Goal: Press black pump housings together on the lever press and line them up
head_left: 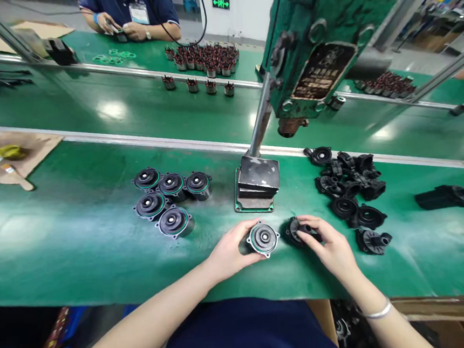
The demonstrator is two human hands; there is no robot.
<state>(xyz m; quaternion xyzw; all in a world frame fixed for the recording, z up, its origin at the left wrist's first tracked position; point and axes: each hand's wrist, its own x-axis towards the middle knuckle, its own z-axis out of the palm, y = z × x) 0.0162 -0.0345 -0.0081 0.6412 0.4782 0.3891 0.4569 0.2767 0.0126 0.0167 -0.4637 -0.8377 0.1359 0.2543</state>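
My left hand is closed round a pump motor body, a round dark part with a silver flange and a green sealing ring, its face turned up. Just to the right, my right hand grips a black plastic pump cover by its spout. A small gap separates the two parts. On the left of the bench stand several similar motor bodies, each with a green ring. To the right lies a heap of black pump covers, with one single cover nearer to me.
A green press on a steel column rises before me above its metal block. Cardboard with a brush lies far left; a black part lies far right. Wound cores and a co-worker are beyond the belt.
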